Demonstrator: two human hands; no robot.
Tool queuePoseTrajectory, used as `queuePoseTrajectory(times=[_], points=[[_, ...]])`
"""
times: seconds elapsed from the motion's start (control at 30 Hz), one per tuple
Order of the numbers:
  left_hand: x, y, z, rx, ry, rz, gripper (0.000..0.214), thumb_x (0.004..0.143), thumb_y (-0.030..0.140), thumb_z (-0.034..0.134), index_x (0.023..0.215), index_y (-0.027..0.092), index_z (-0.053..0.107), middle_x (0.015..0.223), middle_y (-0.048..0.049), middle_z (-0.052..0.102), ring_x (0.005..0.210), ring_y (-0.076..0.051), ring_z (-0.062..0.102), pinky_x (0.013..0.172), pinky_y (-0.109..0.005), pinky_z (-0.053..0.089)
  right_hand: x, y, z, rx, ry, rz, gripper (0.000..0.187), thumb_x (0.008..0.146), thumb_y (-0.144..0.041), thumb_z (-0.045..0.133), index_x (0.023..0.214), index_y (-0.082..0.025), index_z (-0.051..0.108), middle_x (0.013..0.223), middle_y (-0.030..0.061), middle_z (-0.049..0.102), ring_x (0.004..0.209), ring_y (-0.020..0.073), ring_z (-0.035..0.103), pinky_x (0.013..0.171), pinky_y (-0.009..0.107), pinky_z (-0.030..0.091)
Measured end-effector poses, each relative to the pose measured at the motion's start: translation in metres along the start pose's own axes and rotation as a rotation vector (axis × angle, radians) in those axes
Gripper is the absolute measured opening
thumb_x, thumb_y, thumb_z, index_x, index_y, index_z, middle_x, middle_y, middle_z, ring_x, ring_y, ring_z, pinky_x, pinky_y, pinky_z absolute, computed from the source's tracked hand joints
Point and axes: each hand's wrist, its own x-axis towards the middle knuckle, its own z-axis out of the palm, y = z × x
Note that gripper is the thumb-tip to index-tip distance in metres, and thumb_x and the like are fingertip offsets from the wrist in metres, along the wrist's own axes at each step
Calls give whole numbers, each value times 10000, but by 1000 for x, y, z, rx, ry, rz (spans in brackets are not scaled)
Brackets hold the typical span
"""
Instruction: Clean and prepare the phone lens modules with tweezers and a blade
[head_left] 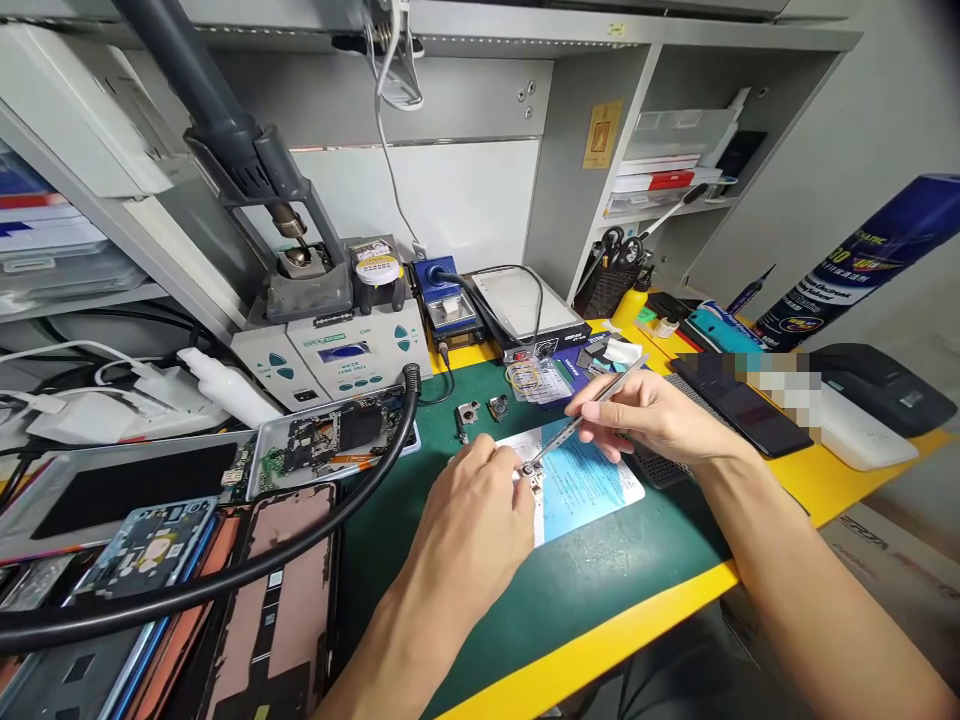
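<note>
My right hand (626, 412) is closed in a pinch around metal tweezers (574, 424), which slant down to the left. Their tip meets a small camera module (534, 478) with a round dark lens. Curled over the module's left side, my left hand (480, 505) steadies it, and its fingertips are partly hidden. Under both lies a blue and white printed card (592, 490) on the green mat (600, 600). Two more small camera parts, one (468, 414) left of the other (497, 407), rest behind my left hand.
A thick black hose (360, 500) curves across the left side from a hot-air station (337, 350). Opened phones (330, 440) and phone shells are piled at left. At right lie a black phone (739, 405), a white device (855, 430) and a blue spray can (862, 265).
</note>
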Motion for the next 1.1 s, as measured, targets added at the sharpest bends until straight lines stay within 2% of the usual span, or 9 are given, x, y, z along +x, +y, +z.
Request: queuePoseTrajectory(times=[0.3, 0.57, 0.87, 1.1], points=[[1, 1, -2, 62, 3, 26, 165, 957, 173, 543, 911, 189, 701, 937, -56, 653, 879, -229, 662, 753, -348, 457, -1, -2, 0, 102, 57, -19, 245, 877, -382, 788, 865, -140, 754, 633, 23, 680, 429, 106, 579, 372, 216, 354], [3, 2, -3, 74, -15, 20, 160, 954, 166, 563, 952, 184, 721, 967, -52, 662, 857, -220, 665, 731, -351, 463, -1, -5, 2, 169, 91, -26, 240, 831, -358, 823, 829, -129, 749, 627, 42, 707, 432, 116, 599, 380, 214, 345], [1, -1, -1, 81, 9, 49, 145, 949, 170, 571, 915, 191, 710, 939, -41, 655, 820, -200, 652, 701, -333, 462, 0, -6, 4, 206, 101, -21, 244, 807, -365, 838, 805, -135, 756, 621, 43, 712, 438, 123, 601, 387, 226, 357], [2, -1, 0, 90, 18, 54, 138, 949, 172, 572, 904, 189, 701, 927, -41, 651, 815, -199, 647, 687, -332, 457, 1, -4, 1, 219, 114, -25, 266, 772, -373, 859, 782, -130, 751, 582, 39, 692, 415, 124, 605, 371, 209, 323]])
